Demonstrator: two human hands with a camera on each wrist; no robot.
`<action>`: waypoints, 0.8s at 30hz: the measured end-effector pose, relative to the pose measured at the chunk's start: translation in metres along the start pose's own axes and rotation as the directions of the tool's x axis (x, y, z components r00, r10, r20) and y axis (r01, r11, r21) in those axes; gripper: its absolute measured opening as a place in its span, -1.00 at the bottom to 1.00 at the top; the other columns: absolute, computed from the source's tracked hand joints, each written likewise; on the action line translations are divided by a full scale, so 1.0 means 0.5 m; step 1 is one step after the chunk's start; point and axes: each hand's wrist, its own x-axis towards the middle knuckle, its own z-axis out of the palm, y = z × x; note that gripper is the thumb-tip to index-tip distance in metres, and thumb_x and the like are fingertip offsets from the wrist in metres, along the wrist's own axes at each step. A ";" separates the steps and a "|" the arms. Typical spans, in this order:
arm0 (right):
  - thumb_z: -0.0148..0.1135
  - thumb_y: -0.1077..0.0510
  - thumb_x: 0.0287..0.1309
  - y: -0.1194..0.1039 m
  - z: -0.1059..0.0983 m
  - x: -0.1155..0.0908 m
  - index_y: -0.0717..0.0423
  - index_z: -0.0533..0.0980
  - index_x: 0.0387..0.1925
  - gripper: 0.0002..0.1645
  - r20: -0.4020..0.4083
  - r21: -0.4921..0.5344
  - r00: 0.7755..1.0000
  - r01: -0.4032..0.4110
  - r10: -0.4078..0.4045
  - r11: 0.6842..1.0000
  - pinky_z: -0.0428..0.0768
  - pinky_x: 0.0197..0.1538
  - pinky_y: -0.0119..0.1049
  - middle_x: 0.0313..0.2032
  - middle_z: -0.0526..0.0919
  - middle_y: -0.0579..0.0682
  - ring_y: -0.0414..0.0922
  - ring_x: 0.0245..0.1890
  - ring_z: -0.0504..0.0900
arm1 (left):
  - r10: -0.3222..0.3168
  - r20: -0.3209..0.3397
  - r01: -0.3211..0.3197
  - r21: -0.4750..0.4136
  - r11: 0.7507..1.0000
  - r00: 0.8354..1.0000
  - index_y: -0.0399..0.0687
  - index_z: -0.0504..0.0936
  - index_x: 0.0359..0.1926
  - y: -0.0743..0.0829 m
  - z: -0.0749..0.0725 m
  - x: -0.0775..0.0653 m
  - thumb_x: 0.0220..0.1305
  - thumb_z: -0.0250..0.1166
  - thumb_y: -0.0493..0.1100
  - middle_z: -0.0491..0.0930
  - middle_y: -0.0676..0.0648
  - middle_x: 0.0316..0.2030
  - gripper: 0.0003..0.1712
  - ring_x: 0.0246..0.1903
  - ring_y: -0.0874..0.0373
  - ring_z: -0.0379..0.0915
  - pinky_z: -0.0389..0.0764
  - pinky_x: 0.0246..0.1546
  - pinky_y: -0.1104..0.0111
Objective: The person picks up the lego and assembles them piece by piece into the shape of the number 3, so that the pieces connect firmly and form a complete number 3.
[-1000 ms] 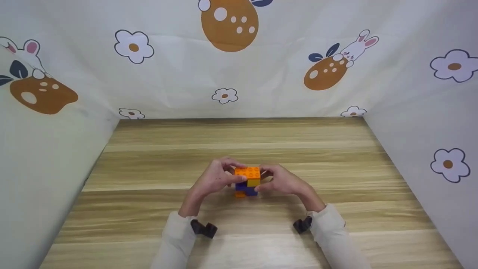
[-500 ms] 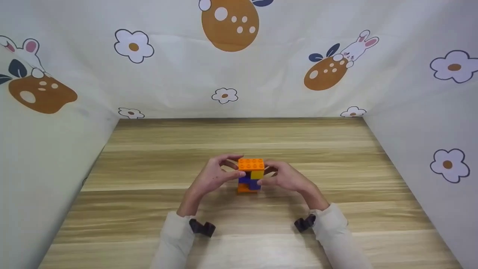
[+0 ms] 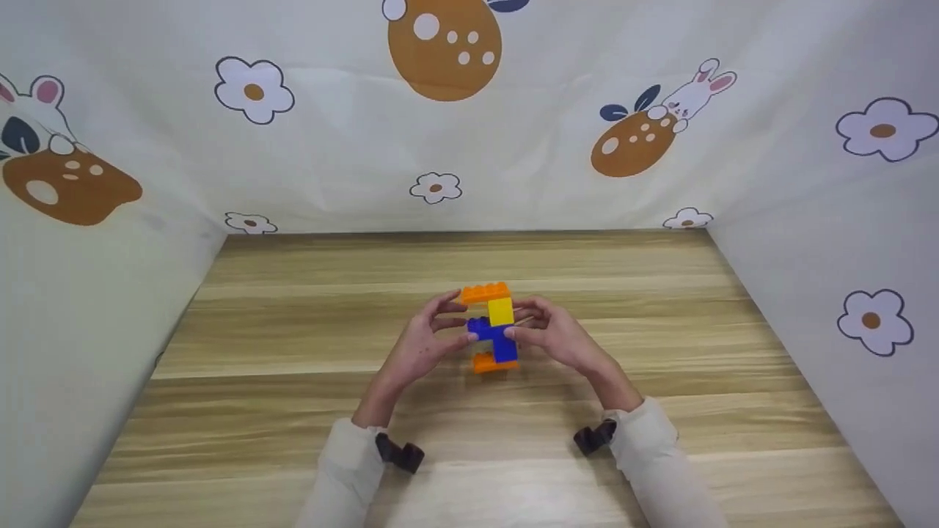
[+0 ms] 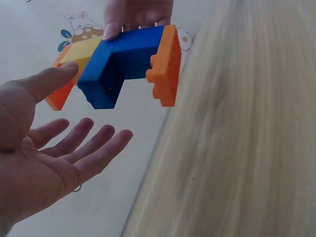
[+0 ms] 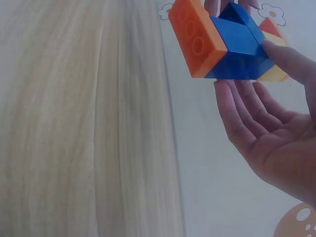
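A stack of toy building blocks (image 3: 505, 345) is held upright over the table, its front face turned to the head camera. From bottom to top come an orange plate (image 3: 484, 363), two blue blocks (image 4: 101, 74), a yellow block (image 3: 501, 312) and an orange plate (image 3: 484, 293). My right hand (image 3: 561, 337) pinches the stack at its right side, thumb on the front of the blue block and fingers behind. At the other side, my left hand (image 3: 425, 337) has its thumb by the blue block's left end; in the left wrist view its fingers (image 4: 106, 143) spread apart from the blocks.
The wood-grain table (image 3: 293, 308) stretches around the hands. A printed cloth (image 3: 345, 147) with flowers and rabbits hangs along the back and both sides. Black camera mounts (image 3: 400, 452) sit on both wrists.
The stack has risen and tilted back, so its front face shows more and its studded top less. The left fingers have moved away from the top orange plate.
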 end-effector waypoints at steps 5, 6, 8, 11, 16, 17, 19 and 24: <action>0.37 0.08 0.24 0.003 0.004 0.008 0.27 0.35 0.29 -0.31 -0.096 0.145 0.994 -0.040 0.054 0.989 0.62 0.12 0.11 0.06 0.63 0.22 -0.10 -0.10 0.70 | 0.005 0.043 -0.003 -0.042 0.999 0.999 -0.08 0.23 0.47 -0.011 0.011 0.005 0.24 0.43 -0.17 0.43 -0.22 0.33 -0.16 0.27 -0.17 0.47 0.61 0.14 0.12; 0.37 0.09 0.24 0.004 0.005 0.009 0.27 0.36 0.28 -0.33 -0.117 0.169 0.991 -0.046 0.066 0.985 0.64 0.10 0.09 0.05 0.64 0.21 -0.11 -0.12 0.71 | -0.003 0.047 0.005 -0.047 0.999 0.999 -0.09 0.25 0.45 -0.013 0.014 0.006 0.24 0.43 -0.19 0.43 -0.21 0.33 -0.18 0.27 -0.18 0.47 0.62 0.12 0.13; 0.36 0.08 0.25 0.007 0.007 0.012 0.25 0.38 0.27 -0.36 -0.152 0.202 0.984 -0.059 0.091 0.978 0.68 0.04 0.00 0.05 0.65 0.20 -0.13 -0.17 0.72 | -0.015 0.054 0.018 -0.050 0.999 0.998 -0.13 0.28 0.43 -0.018 0.021 0.008 0.24 0.43 -0.21 0.41 -0.23 0.33 -0.20 0.26 -0.18 0.48 0.64 0.09 0.17; 0.36 0.07 0.25 0.013 0.009 0.016 0.23 0.42 0.26 -0.38 -0.189 0.242 0.972 -0.089 0.137 0.966 0.71 -0.02 -0.12 0.06 0.66 0.20 -0.13 -0.19 0.73 | -0.040 0.054 0.042 -0.040 0.998 0.998 -0.13 0.31 0.42 -0.023 0.030 0.011 0.21 0.45 -0.22 0.40 -0.23 0.35 -0.20 0.27 -0.16 0.48 0.63 0.11 0.18; 0.34 0.03 0.28 0.021 0.013 0.022 0.17 0.46 0.28 -0.40 -0.192 0.293 0.958 -0.149 0.211 0.944 0.67 0.08 -0.09 0.09 0.66 0.20 -0.03 -0.09 0.74 | -0.091 0.031 0.091 0.015 0.996 0.995 -0.04 0.30 0.44 -0.033 0.042 0.018 0.19 0.45 -0.27 0.38 -0.20 0.39 -0.17 0.29 -0.12 0.47 0.58 0.19 0.14; 0.33 0.03 0.29 0.023 0.014 0.024 0.17 0.46 0.28 -0.40 -0.193 0.296 0.957 -0.154 0.217 0.943 0.67 0.09 -0.07 0.09 0.66 0.20 -0.02 -0.08 0.74 | -0.094 0.026 0.093 0.025 0.995 0.995 -0.04 0.30 0.44 -0.036 0.045 0.020 0.19 0.44 -0.29 0.37 -0.20 0.39 -0.17 0.29 -0.13 0.46 0.58 0.19 0.13; 0.32 0.05 0.30 0.026 0.015 0.026 0.17 0.47 0.29 -0.41 -0.193 0.301 0.954 -0.163 0.227 0.940 0.67 0.08 -0.05 0.09 0.67 0.20 -0.01 -0.07 0.74 | -0.090 0.018 0.089 0.041 0.995 0.996 -0.03 0.30 0.45 -0.041 0.049 0.023 0.18 0.43 -0.34 0.37 -0.21 0.39 -0.16 0.29 -0.15 0.46 0.58 0.18 0.12; 0.28 0.12 0.33 0.034 0.018 0.029 0.22 0.43 0.33 -0.41 -0.166 0.301 0.959 -0.173 0.230 0.938 0.67 0.06 -0.02 0.13 0.65 0.24 -0.02 -0.08 0.75 | -0.051 0.008 0.050 0.062 0.997 0.999 -0.08 0.29 0.45 -0.055 0.054 0.025 0.17 0.39 -0.43 0.39 -0.27 0.36 -0.15 0.24 -0.20 0.50 0.63 0.11 0.13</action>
